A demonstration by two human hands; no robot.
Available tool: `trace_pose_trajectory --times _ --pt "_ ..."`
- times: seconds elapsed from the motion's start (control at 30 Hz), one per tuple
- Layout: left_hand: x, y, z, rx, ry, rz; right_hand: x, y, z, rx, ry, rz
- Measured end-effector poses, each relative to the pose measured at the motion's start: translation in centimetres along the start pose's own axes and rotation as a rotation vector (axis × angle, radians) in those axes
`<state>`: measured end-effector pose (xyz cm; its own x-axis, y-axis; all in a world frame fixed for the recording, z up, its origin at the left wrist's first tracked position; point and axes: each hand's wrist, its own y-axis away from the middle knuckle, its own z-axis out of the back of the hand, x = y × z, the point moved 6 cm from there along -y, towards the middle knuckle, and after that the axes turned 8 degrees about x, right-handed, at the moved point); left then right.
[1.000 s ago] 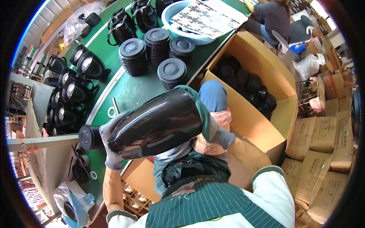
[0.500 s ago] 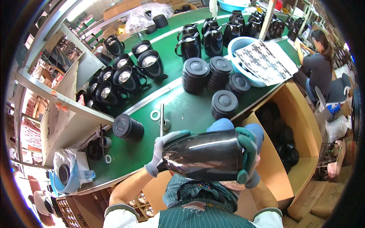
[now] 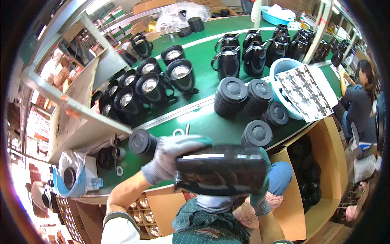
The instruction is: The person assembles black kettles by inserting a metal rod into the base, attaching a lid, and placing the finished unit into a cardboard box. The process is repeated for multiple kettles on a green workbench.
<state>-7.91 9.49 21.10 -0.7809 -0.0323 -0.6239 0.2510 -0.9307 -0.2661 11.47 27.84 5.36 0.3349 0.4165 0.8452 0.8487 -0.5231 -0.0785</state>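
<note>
A glossy black thermos jug [image 3: 221, 171] lies on its side between my two gloved hands, held above the bench's near edge. My left hand [image 3: 172, 156], in a grey glove with green fingers, is wrapped over its narrower spout end. At the wider base end, my right hand [image 3: 263, 185] in a green and grey glove grips the jug; part of that hand is hidden behind it. Close beyond my left hand stands a stack of black round lids [image 3: 143, 142]. A white ring [image 3: 178, 132] and a metal rod [image 3: 187, 129] show past the glove.
Black jugs with shiny silver insides [image 3: 150, 86] crowd the bench's left. More black jugs [image 3: 228, 63] stand farther back. Lid stacks [image 3: 230, 95] sit beside a light-blue basin [image 3: 276, 65]. An open carton [image 3: 334, 162] holding black parts is at right. A person [image 3: 356, 99] sits at far right.
The view has shifted, so the bench things appear farther right. My left hand has moved farther over the jug's spout end, and the jug has rolled somewhat. Both hands keep hold of it.
</note>
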Motion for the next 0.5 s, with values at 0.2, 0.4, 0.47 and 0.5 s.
trace_pose_trajectory --times 0.2,0.4,0.47,0.5 --pt "12.4 -11.5 12.4 -0.620 -0.621 0.017 -6.2 -1.7 1.5 0.226 -0.262 -0.433" --pt "31.1 -29.9 16.0 -0.424 -0.758 0.516 -7.5 -2.0 3.7 0.245 -0.410 -0.401" --pt "36.1 -33.6 15.6 -0.250 -0.813 0.678 -7.9 -2.2 3.9 0.250 -0.512 -0.409" --pt "38.4 -34.5 15.4 -0.152 -0.775 0.729 -8.4 -2.3 4.1 0.212 -0.630 -0.450"
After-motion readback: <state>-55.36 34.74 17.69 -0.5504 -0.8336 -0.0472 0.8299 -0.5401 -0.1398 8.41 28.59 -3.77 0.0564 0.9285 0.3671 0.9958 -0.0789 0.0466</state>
